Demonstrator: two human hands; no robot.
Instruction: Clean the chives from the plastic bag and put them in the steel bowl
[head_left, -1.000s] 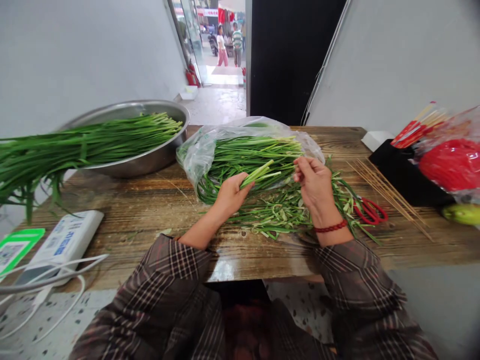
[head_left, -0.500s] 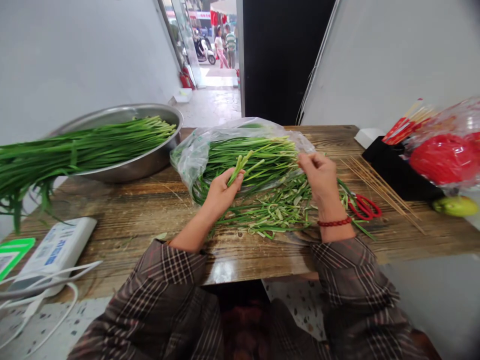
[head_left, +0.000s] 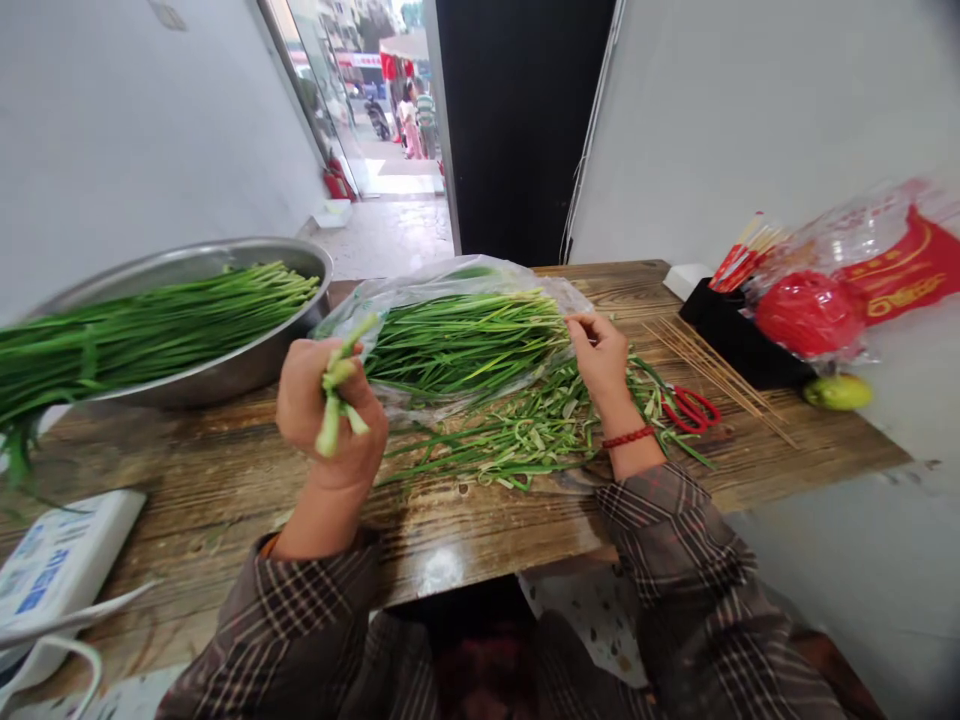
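My left hand is closed round a small bunch of garlic chives, their pale ends pointing toward me. It is raised in front of the steel basin. At the right side of an open plastic bag, my right hand pinches at the pale ends of the chives lying there. Those chives lie side by side in the bag. Below them, a loose heap of trimmed leaves and peelings is spread on the wooden table, partly behind my right wrist.
A steel basin with a large bundle of chives stands at left. Red-handled scissors and thin sticks lie at right, near a black holder and green fruit. A white power strip is at front left.
My left hand has moved left and closer with its chives, turning their ends toward me. My right hand has stayed by the chive ends at the bag. The view has swung right.
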